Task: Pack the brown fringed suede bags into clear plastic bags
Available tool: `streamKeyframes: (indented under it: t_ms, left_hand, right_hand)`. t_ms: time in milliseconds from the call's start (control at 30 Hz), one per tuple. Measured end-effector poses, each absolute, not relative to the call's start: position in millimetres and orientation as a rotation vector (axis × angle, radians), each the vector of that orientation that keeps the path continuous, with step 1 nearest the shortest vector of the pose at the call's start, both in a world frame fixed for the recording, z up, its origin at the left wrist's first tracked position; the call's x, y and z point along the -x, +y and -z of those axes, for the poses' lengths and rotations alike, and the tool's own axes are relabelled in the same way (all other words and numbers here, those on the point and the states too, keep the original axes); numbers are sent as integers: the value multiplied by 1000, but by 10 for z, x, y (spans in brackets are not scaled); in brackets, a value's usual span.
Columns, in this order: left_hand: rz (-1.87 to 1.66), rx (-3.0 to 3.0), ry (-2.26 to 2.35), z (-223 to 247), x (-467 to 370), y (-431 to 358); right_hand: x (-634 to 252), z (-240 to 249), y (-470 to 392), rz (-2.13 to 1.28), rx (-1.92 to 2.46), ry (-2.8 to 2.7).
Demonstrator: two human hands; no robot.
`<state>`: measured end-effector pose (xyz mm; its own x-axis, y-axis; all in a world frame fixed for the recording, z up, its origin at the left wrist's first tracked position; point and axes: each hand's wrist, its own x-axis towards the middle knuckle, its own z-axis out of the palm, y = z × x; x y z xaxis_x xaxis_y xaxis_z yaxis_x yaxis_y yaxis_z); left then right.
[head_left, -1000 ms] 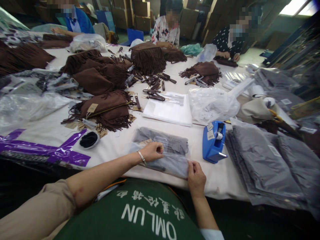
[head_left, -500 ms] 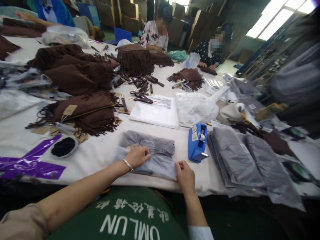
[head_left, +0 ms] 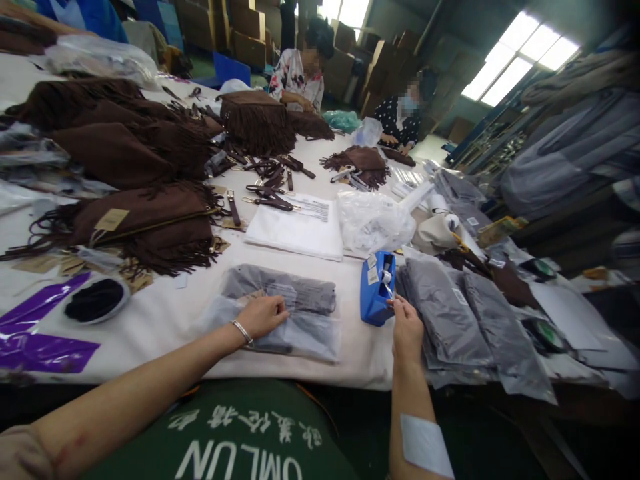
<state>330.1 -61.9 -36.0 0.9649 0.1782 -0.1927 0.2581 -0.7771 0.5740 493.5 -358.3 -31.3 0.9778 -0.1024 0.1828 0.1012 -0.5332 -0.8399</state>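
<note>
A clear plastic bag (head_left: 311, 333) with a dark folded item inside lies flat at the table's front edge. Curled fingers of my left hand (head_left: 264, 316) grip its upper layer near the middle. To its right stands a blue tape dispenser (head_left: 371, 308). My right hand (head_left: 407, 328) is at the dispenser's front end, with thumb and fingers pinched on the strip of clear tape (head_left: 391, 291). Right beside that hand lies a stack of grey bagged items (head_left: 445, 313).
Brown fringed bags (head_left: 145, 227) with tags pile up on the left. Dark straps (head_left: 273, 193), white sheets (head_left: 295, 227) and a crumpled clear bag (head_left: 373, 217) lie behind. A black round item (head_left: 95, 300) sits near purple tape (head_left: 55, 350). People work across the table.
My right hand has left the bag's right edge and moved right to the tape dispenser, where it has taken hold of the tape. My left hand stays on the bag. The view has shifted right.
</note>
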Motion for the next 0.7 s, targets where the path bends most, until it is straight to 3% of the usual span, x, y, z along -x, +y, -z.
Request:
streamKeyframes:
  t_ms: [167,400,567,700]
  left_hand:
    - [154,-2489,301,377,-3295,-614]
    - [163,-2480,285,384,-3298,-608]
    - [169,-2492,287,381,-3295,-599]
    - [161,-2480,304,413,-3293,-592]
  right_hand:
    - [-4527,417,-3638,442,2170,5]
    - [-4754,378,-3808,459,2238,-5]
    - [-4947,192,-3654,201,2157,-146]
    - [-4691,285,-3559,365,2060,-73]
